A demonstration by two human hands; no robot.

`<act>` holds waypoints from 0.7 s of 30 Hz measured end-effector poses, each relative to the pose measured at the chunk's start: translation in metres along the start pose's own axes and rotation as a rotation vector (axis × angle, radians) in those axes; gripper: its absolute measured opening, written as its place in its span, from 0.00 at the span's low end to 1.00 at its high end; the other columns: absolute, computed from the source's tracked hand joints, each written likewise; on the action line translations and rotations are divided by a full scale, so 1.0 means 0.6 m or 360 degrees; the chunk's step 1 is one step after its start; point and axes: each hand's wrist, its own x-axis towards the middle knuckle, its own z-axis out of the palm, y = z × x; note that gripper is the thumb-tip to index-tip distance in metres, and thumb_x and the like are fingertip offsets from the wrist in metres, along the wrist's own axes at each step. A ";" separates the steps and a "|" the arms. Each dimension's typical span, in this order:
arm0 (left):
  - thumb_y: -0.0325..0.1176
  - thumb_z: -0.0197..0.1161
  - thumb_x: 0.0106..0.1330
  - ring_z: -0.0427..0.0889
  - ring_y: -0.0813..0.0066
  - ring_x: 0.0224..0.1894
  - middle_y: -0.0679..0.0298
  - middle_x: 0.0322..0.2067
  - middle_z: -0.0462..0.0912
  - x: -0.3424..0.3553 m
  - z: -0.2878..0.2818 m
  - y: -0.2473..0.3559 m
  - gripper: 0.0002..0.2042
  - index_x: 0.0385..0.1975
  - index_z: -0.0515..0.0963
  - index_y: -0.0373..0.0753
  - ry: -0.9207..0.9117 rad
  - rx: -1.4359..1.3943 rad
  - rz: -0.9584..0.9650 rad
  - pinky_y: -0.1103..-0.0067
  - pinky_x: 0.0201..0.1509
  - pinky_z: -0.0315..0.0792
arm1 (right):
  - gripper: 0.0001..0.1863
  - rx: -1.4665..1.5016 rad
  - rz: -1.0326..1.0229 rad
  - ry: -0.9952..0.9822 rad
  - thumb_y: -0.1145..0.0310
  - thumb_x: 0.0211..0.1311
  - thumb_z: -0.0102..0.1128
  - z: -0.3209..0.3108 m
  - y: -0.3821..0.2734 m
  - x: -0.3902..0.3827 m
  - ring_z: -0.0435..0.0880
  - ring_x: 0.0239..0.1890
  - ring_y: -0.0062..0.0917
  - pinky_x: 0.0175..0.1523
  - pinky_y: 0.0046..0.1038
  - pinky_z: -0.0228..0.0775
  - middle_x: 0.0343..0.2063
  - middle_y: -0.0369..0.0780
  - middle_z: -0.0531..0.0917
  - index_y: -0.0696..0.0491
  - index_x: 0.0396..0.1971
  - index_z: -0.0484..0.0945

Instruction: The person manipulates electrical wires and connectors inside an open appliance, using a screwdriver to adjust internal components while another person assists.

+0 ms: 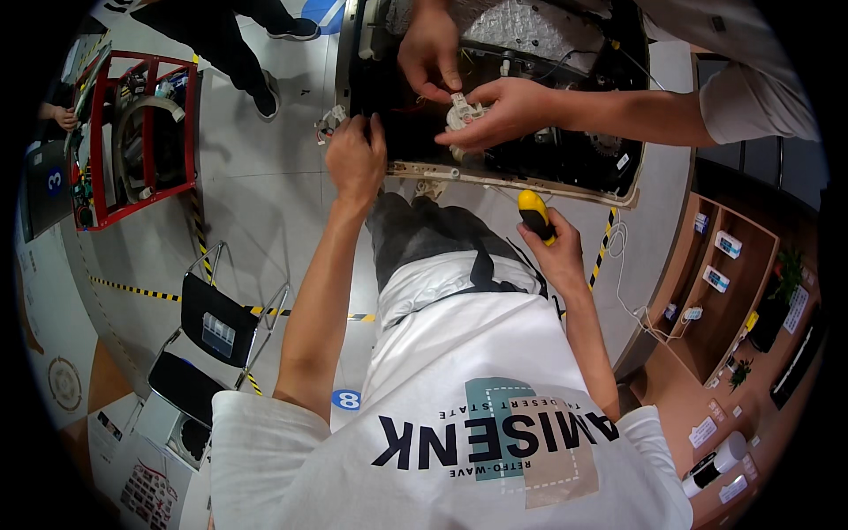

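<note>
My left hand has its fingers curled over the near left corner of an opened appliance's frame, gripping it. Just left of those fingers, a small white plastic part with wires sits at the frame's side. Below the frame's near edge, my right hand is closed around a yellow and black screwdriver handle; its shaft is hard to make out. Over the appliance's dark interior, another person's two hands hold a white plastic part.
At the left stands a red rack filled with hoses and parts. A folding chair is behind it on the lower left. To the right are a brown shelf unit and a white cable. Another person's feet are at the upper left.
</note>
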 end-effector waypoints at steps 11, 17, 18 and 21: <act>0.40 0.57 0.67 0.77 0.49 0.30 0.52 0.26 0.79 0.002 -0.005 0.003 0.15 0.25 0.77 0.33 -0.0038 -0.0018 -0.0017 0.63 0.34 0.69 | 0.17 -0.0032 0.0027 -0.0013 0.62 0.57 0.67 0.001 -0.001 0.001 0.77 0.29 0.27 0.39 0.27 0.70 0.27 0.43 0.81 0.58 0.38 0.76; 0.39 0.57 0.66 0.77 0.49 0.30 0.52 0.26 0.79 0.002 -0.004 0.001 0.15 0.25 0.77 0.34 -0.0042 -0.0029 -0.0017 0.62 0.34 0.69 | 0.17 -0.0014 0.0025 -0.0019 0.61 0.57 0.67 0.002 0.000 0.001 0.78 0.30 0.27 0.39 0.27 0.69 0.28 0.42 0.82 0.58 0.38 0.77; 0.40 0.57 0.66 0.77 0.49 0.30 0.52 0.26 0.79 0.002 -0.004 0.000 0.15 0.25 0.77 0.34 -0.0041 -0.0029 -0.0018 0.62 0.34 0.69 | 0.17 -0.0015 0.0025 -0.0018 0.61 0.57 0.67 0.002 -0.001 0.001 0.78 0.30 0.27 0.39 0.27 0.69 0.28 0.42 0.81 0.58 0.38 0.76; 0.40 0.57 0.66 0.77 0.48 0.29 0.52 0.25 0.78 0.002 -0.004 0.002 0.15 0.24 0.77 0.34 -0.0035 -0.0033 -0.0016 0.62 0.33 0.68 | 0.17 -0.0063 0.0057 -0.0034 0.60 0.57 0.67 0.001 -0.003 0.001 0.77 0.30 0.28 0.40 0.27 0.69 0.28 0.42 0.81 0.58 0.37 0.76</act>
